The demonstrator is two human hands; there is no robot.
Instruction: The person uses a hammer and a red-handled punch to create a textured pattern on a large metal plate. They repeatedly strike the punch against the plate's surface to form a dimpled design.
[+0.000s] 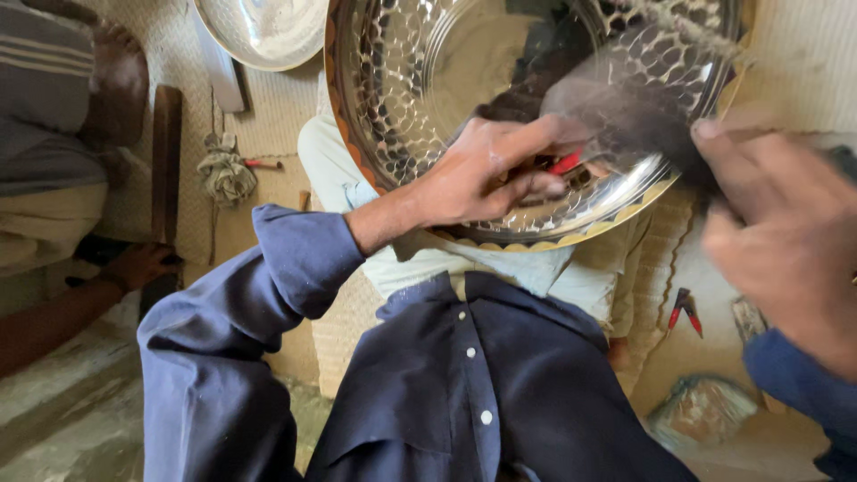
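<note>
Left hand [486, 174] at frame centre, fingers closed on a red-handled tool [566, 163] against the hammered metal bowl [428, 80] occupying the upper centre. Right hand [786, 241], right edge, is blurred; its fingers appear spread open beside the bowl's rim.

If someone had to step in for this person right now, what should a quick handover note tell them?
Left hand: inside the big hammered metal bowl, fingers closed on a small red-handled tool.
Right hand: blurred at the bowl's right rim; its grip cannot be told.
The bowl rests tilted on the lap, with a scalloped golden edge nearest the body.
Red-handled pliers lie on the mat to the right; a rag bundle lies to the left.
Another person's hand rests on the floor at far left.
What is done or left cannot be told from this view.
</note>
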